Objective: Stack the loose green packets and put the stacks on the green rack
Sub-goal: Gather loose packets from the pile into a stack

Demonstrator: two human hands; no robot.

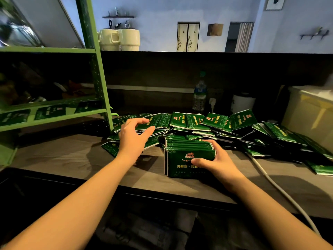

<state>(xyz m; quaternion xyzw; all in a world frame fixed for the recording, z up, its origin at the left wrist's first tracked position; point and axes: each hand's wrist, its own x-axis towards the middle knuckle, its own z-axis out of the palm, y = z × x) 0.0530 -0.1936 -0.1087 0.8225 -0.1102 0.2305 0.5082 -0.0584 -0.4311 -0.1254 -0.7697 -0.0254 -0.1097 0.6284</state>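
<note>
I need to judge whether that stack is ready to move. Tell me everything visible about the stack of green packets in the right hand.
The stack of green packets stands on edge on the wooden counter, in front of the loose pile. About eight glossy dark green packets with pale edges are pressed face to face, fairly squared. The front face shows a red emblem and pale lettering. The right hand clasps its right side, thumb across the front, fingers over the top back. The left hand is clear of it, open over the pile.

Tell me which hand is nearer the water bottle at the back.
Left. The left hand reaches over the loose packets, below-left of the water bottle; the right hand sits lower, gripping the stack.
</note>
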